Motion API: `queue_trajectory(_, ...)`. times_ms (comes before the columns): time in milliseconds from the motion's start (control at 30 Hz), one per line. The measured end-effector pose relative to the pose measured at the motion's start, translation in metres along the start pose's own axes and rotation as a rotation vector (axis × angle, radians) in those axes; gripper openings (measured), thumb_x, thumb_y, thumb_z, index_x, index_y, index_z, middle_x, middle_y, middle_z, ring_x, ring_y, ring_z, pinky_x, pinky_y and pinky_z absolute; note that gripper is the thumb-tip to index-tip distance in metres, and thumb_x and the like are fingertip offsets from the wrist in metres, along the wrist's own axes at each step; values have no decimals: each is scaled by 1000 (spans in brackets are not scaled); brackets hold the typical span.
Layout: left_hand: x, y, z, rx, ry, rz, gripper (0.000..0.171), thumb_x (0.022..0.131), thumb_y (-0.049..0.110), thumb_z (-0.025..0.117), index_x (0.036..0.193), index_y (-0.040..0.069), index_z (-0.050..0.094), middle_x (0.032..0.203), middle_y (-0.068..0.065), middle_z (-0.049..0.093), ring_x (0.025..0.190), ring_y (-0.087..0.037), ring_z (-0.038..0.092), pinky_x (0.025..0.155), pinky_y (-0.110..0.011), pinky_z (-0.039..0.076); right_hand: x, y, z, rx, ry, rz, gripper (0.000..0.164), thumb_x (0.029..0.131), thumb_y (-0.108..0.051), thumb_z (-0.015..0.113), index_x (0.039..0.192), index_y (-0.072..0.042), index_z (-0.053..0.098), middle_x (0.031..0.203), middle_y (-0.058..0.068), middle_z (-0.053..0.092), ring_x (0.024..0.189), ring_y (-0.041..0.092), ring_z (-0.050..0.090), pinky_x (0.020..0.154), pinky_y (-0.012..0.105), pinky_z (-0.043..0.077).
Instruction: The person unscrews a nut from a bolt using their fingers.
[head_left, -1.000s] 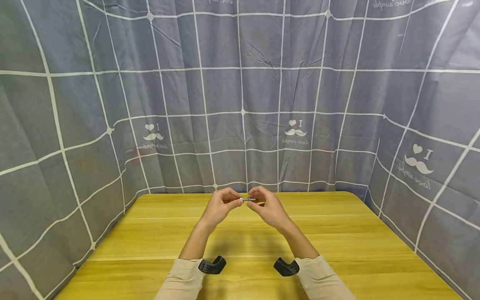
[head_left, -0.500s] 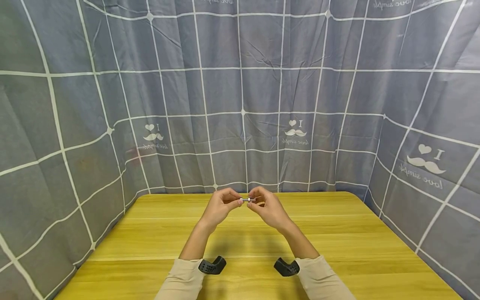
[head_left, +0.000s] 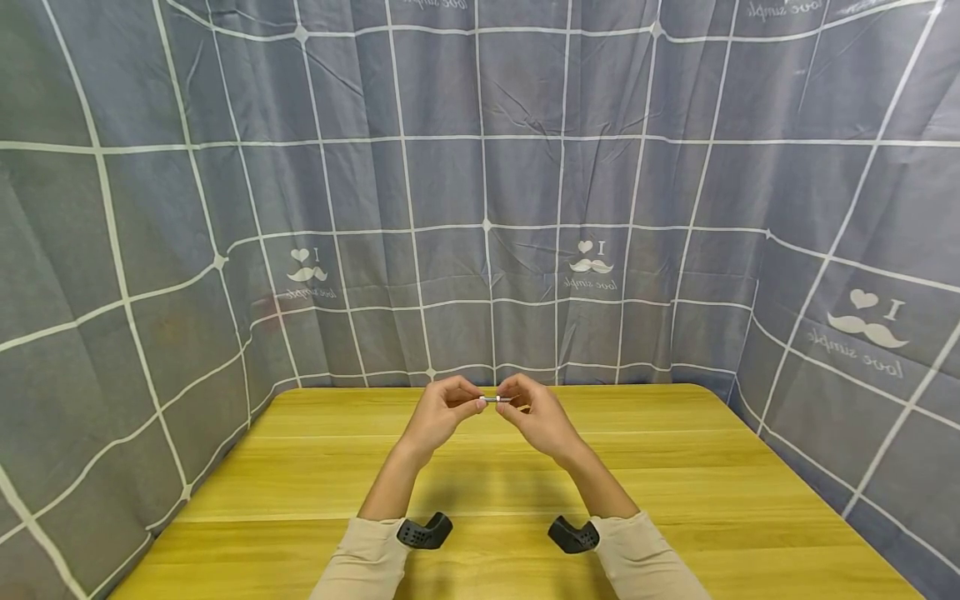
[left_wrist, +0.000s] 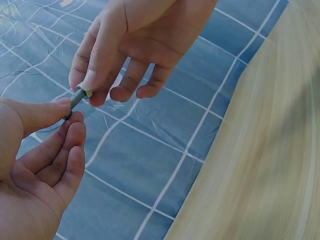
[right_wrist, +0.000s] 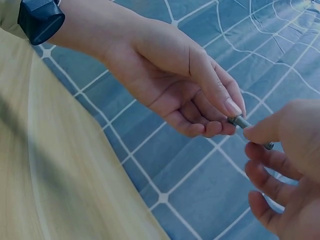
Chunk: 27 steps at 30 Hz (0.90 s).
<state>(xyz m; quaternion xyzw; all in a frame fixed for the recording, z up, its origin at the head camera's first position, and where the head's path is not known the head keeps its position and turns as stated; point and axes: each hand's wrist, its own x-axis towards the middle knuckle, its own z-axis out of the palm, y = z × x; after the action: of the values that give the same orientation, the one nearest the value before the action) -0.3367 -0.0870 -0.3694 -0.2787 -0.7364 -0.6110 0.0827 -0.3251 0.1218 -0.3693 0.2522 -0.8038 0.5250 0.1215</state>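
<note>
A metal bolt (head_left: 490,399) lies level between the two hands, above the far part of the table. My left hand (head_left: 442,410) pinches its head end between thumb and forefinger, the other fingers loosely curled. From the other side, my right hand (head_left: 536,417) pinches a hex nut (head_left: 498,399) on the shank. Threads show on the bolt (left_wrist: 76,99) between the fingertips in the left wrist view, and the nut (left_wrist: 87,92) sits against the right fingertips. In the right wrist view, the bolt's free end (right_wrist: 269,146) pokes out beyond the right thumb.
Below the hands is a yellow wood-grain table (head_left: 495,542). Grey checked curtains (head_left: 525,183) surround it at the back and both sides. Each sleeved forearm carries a black wrist device (head_left: 425,531).
Both hands stay in place around the bolt. The right thumb and fingertips shift slightly at the nut, whose facets catch the light differently. The right-hand curtain has shifted.
</note>
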Motion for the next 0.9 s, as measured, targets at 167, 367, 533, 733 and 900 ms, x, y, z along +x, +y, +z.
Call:
queue_trajectory(167,1,0,0,-11,3,-10,6,97,6,73,102,3,74,101,-9,76,96,-26,69,89,-45,53,0,1,1,-18,17,37,21,103,-21,69,121,-13,66,110,4,69,99,23,63,82,45,53)
queue_trajectory(367,0,0,-1,-14,0,5,6,98,6,72,102,2,74,105,-16,75,96,-25,69,88,-44,54,1,1,0,8,-2,11,13,106,-18,64,114,-10,69,104,5,71,98,21,64,85,44,51)
queue_trajectory(533,1,-1,-1,-11,0,6,7,98,6,72,102,1,73,105,-22,74,93,-24,69,87,-42,54,1,0,1,17,9,-10,19,100,-11,71,119,-11,66,111,3,68,101,22,64,90,46,51)
queue_trajectory(733,1,-1,-1,-7,5,-10,10,97,7,73,104,-1,73,103,-16,75,94,-27,68,89,-46,53,0,1,2,-10,22,11,24,102,-21,70,124,-12,67,113,3,70,100,23,64,84,46,54)
queue_trajectory(900,0,0,-1,-6,4,-5,12,98,8,73,105,-2,72,105,-15,75,99,-31,69,90,-45,53,0,0,1,-9,17,3,17,104,-20,67,117,-11,70,108,5,72,98,21,64,84,46,53)
